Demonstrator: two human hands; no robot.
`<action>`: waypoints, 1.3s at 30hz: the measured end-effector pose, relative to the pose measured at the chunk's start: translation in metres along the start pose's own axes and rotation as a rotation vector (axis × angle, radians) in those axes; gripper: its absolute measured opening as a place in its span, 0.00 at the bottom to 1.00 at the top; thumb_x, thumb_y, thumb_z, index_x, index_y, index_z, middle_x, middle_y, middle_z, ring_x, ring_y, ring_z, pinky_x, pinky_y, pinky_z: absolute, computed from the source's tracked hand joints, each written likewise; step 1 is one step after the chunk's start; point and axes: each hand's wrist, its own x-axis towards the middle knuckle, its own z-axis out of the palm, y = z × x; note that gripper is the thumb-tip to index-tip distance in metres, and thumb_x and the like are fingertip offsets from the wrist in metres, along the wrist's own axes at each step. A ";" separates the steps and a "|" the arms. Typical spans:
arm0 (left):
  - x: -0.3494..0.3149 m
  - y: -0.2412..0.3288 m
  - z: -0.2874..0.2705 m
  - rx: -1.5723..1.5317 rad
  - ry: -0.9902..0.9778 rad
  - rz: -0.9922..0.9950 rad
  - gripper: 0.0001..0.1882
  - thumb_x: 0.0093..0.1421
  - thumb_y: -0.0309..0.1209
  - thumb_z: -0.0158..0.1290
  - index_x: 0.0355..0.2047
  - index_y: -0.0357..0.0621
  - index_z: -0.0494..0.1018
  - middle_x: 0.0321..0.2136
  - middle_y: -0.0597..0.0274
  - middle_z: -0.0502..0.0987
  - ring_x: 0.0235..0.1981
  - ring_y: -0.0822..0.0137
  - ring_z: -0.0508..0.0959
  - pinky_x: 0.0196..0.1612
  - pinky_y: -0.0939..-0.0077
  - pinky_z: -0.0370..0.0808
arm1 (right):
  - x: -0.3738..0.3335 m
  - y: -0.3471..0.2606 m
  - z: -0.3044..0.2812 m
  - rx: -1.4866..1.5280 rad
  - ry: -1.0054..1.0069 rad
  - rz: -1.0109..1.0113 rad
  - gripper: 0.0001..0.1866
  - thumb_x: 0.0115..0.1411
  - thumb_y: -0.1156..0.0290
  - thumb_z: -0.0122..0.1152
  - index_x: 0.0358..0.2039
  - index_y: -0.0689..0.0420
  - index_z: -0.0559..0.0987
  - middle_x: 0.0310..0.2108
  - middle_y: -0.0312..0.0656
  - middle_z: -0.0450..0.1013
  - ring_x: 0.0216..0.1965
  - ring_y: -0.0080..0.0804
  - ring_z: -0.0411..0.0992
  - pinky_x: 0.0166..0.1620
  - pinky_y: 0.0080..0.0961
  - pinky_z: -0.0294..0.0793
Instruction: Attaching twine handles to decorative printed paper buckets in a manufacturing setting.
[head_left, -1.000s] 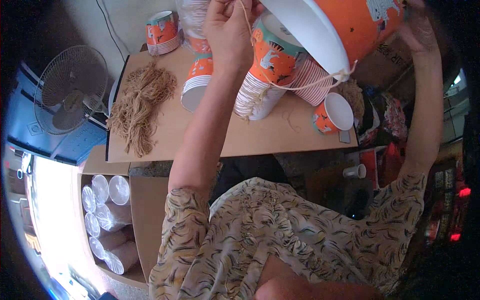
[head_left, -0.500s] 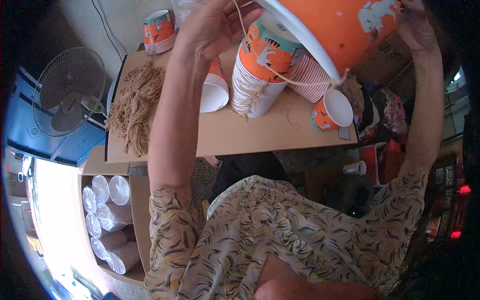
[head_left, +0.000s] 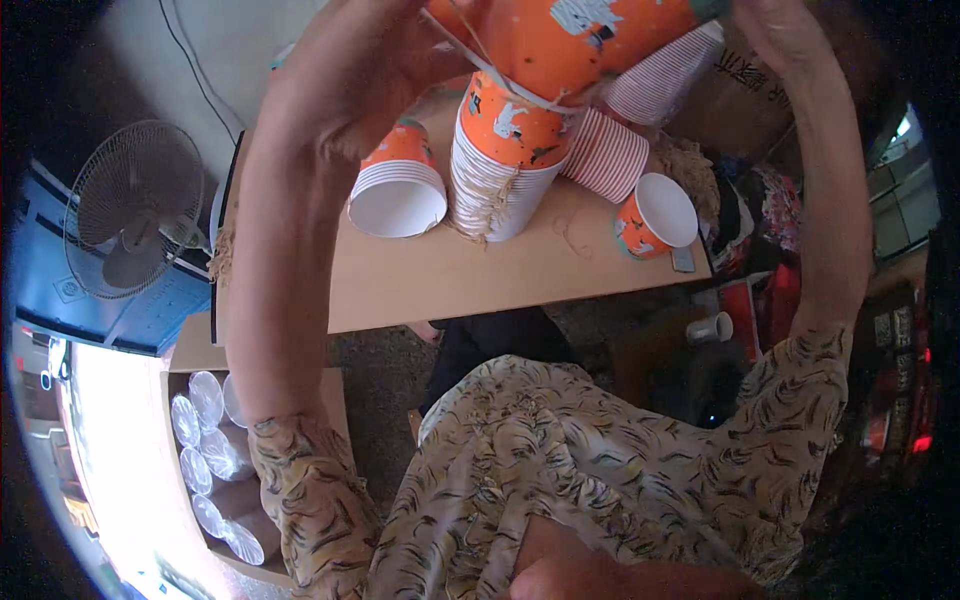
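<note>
I hold both hands high, close to the camera. My left hand (head_left: 345,75) and my right hand (head_left: 790,40) grasp an orange cup (head_left: 580,40) between them, tilted, near the top edge of the view. A thin string (head_left: 470,40) runs by the left fingers; I cannot tell if they pinch it. Below, on the table (head_left: 450,275), stand a cup stack (head_left: 505,160), a second stack (head_left: 398,185), striped cups (head_left: 610,155) and one single cup (head_left: 655,215) lying on its side. A fan (head_left: 125,210) is at the left.

cup stacks (head_left: 505,160) on the table (head_left: 430,280), fan (head_left: 130,220) to its left
</note>
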 end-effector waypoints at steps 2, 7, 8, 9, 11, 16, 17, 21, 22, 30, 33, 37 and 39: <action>0.002 -0.004 0.001 -0.006 -0.018 -0.005 0.56 0.55 0.68 0.61 0.68 0.33 0.61 0.61 0.36 0.68 0.59 0.44 0.73 0.61 0.38 0.71 | 0.009 0.027 -0.006 0.953 -0.366 -0.281 0.49 0.49 0.32 0.71 0.53 0.68 0.79 0.45 0.47 0.78 0.50 0.37 0.76 0.55 0.32 0.73; 0.009 -0.058 -0.024 -0.167 -0.252 0.090 0.37 0.68 0.53 0.55 0.60 0.28 0.67 0.41 0.50 0.83 0.49 0.56 0.82 0.58 0.61 0.79 | -0.004 -0.025 0.010 0.036 0.024 0.004 0.49 0.48 0.32 0.71 0.52 0.68 0.80 0.44 0.49 0.78 0.49 0.40 0.77 0.55 0.36 0.73; 0.010 -0.062 -0.026 -0.067 -0.249 0.099 0.41 0.64 0.58 0.57 0.58 0.27 0.70 0.42 0.47 0.83 0.48 0.55 0.83 0.58 0.60 0.79 | -0.004 -0.027 0.012 0.001 0.030 -0.001 0.49 0.48 0.32 0.71 0.52 0.68 0.80 0.45 0.50 0.79 0.49 0.41 0.77 0.56 0.37 0.73; 0.011 -0.067 -0.027 0.033 -0.248 0.107 0.44 0.61 0.63 0.59 0.55 0.27 0.72 0.43 0.45 0.83 0.48 0.55 0.83 0.59 0.59 0.79 | -0.004 -0.028 0.012 -0.035 0.037 -0.003 0.49 0.48 0.33 0.71 0.52 0.68 0.80 0.45 0.51 0.79 0.49 0.41 0.77 0.57 0.39 0.73; 0.012 -0.077 -0.025 0.068 -0.210 0.101 0.41 0.63 0.60 0.58 0.51 0.25 0.75 0.44 0.39 0.82 0.47 0.54 0.84 0.56 0.60 0.80 | -0.001 -0.024 0.011 -0.035 -0.003 0.041 0.53 0.46 0.34 0.72 0.55 0.72 0.77 0.49 0.56 0.77 0.52 0.45 0.75 0.59 0.40 0.71; 0.021 -0.091 -0.019 0.048 -0.230 -0.044 0.41 0.64 0.58 0.58 0.50 0.20 0.74 0.44 0.39 0.81 0.46 0.55 0.84 0.50 0.68 0.84 | -0.001 -0.005 0.013 -0.243 0.192 0.073 0.60 0.44 0.39 0.74 0.61 0.80 0.68 0.60 0.69 0.68 0.63 0.54 0.68 0.64 0.40 0.68; 0.024 -0.093 -0.018 0.050 -0.232 -0.046 0.41 0.64 0.58 0.58 0.50 0.20 0.74 0.44 0.39 0.81 0.46 0.55 0.84 0.50 0.68 0.84 | -0.001 -0.006 0.015 -0.335 0.237 0.050 0.59 0.44 0.40 0.75 0.61 0.80 0.68 0.60 0.69 0.68 0.63 0.54 0.68 0.65 0.40 0.68; 0.037 -0.106 -0.015 -0.090 -0.218 -0.138 0.28 0.64 0.46 0.63 0.45 0.27 0.77 0.39 0.45 0.84 0.37 0.63 0.86 0.42 0.77 0.87 | -0.003 -0.018 0.021 -0.250 0.127 0.027 0.58 0.43 0.41 0.77 0.61 0.79 0.69 0.60 0.70 0.68 0.63 0.55 0.69 0.66 0.40 0.68; 0.038 -0.109 -0.013 -0.097 -0.211 -0.155 0.24 0.65 0.42 0.63 0.45 0.28 0.77 0.39 0.45 0.84 0.37 0.63 0.86 0.42 0.77 0.87 | -0.003 -0.017 0.022 -0.262 0.112 0.026 0.57 0.43 0.42 0.78 0.61 0.78 0.69 0.59 0.69 0.69 0.63 0.54 0.69 0.65 0.40 0.69; 0.038 -0.131 0.003 -0.005 -0.186 -0.178 0.15 0.70 0.31 0.56 0.48 0.29 0.78 0.40 0.50 0.84 0.39 0.63 0.86 0.42 0.75 0.86 | -0.011 0.001 0.020 -0.291 0.146 0.055 0.53 0.44 0.46 0.79 0.60 0.75 0.72 0.57 0.65 0.72 0.60 0.48 0.72 0.63 0.35 0.71; 0.042 -0.139 0.005 0.010 -0.192 -0.193 0.15 0.70 0.32 0.55 0.48 0.30 0.77 0.39 0.50 0.85 0.37 0.63 0.86 0.40 0.75 0.86 | -0.013 -0.008 0.023 -0.263 0.097 0.062 0.48 0.46 0.49 0.79 0.58 0.73 0.74 0.54 0.60 0.76 0.55 0.43 0.76 0.60 0.33 0.74; 0.052 -0.145 0.005 -0.041 -0.214 -0.215 0.14 0.70 0.31 0.55 0.44 0.27 0.79 0.36 0.46 0.85 0.34 0.61 0.87 0.38 0.75 0.87 | -0.011 -0.004 0.024 -0.323 0.064 0.102 0.41 0.47 0.51 0.80 0.53 0.70 0.79 0.46 0.53 0.80 0.47 0.38 0.79 0.53 0.32 0.77; 0.057 -0.148 0.004 -0.043 -0.234 -0.227 0.15 0.70 0.31 0.54 0.45 0.27 0.78 0.37 0.46 0.84 0.35 0.61 0.87 0.38 0.75 0.87 | -0.009 0.002 0.024 -0.359 0.071 0.125 0.39 0.47 0.52 0.80 0.51 0.70 0.80 0.44 0.53 0.81 0.45 0.38 0.80 0.50 0.32 0.78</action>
